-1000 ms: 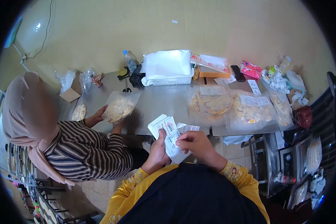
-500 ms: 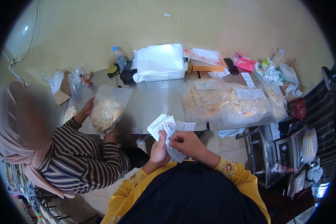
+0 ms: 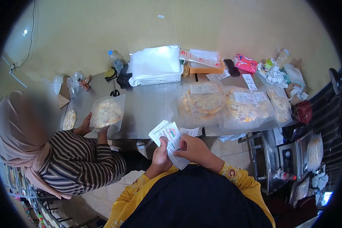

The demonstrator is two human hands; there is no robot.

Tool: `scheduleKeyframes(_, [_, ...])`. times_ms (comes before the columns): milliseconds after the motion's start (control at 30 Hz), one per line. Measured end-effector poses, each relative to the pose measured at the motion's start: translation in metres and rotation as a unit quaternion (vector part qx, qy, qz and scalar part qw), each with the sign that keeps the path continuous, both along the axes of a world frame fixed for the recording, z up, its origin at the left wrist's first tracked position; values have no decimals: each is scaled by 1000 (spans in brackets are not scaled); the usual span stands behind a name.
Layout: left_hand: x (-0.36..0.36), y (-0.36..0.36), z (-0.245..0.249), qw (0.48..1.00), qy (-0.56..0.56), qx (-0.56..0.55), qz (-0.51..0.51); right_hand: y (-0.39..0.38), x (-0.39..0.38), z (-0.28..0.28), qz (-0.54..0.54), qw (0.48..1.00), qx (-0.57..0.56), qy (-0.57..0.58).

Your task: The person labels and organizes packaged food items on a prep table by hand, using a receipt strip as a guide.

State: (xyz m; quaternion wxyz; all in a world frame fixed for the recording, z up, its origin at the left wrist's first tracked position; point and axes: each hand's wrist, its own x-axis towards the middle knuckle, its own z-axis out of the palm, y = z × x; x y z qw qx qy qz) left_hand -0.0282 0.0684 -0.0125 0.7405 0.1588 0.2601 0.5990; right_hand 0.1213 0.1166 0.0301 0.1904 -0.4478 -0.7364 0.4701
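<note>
In front of my body, my left hand [image 3: 160, 159] grips a fanned stack of printed labels [image 3: 169, 136], thumb on top. My right hand [image 3: 197, 151] is closed at the stack's right edge, its thumb and fingertips pinching the labels. Another printed slip [image 3: 190, 132] sticks out behind my right hand, partly hidden by it. Beyond my hands, bagged pizzas [image 3: 206, 104] lie on the metal table [image 3: 148, 108], with printed labels [image 3: 245, 97] on top of some.
At left, a person in a striped top [image 3: 83, 159] holds a bagged pizza [image 3: 107, 113]. A white basket [image 3: 159, 78] with plastic sheets, an orange tray [image 3: 207, 70], a phone [image 3: 231, 67], scissors [image 3: 114, 91] and a water bottle [image 3: 116, 61] stand along the back. An oven [image 3: 288, 155] is at right.
My right hand has shifted slightly upward along the labels, and the slip behind it shows less. The other person's bagged pizza is more level and pulled back, uncovering the scissors.
</note>
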Motion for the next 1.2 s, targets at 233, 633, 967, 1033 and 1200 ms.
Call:
scheduleKeyframes(233, [43,5,7,999,42,-6,13,22,31,-6,3,996,49,73])
scheduleKeyframes(633, [78,1,15,992,48,-34,114,36,71,-19,14,983,138,124])
scheduleKeyframes(967, [72,-28,-13,969,25,-141,200,42,58,-72,102,926,-293,214])
scheduleKeyframes(1033, [69,-35,-11,966,59,-162,194,41,56,-80,123,909,-329,226])
scheduleKeyframes(1200, [56,-49,-15,968,26,-188,165,36,50,-76,142,902,-366,178])
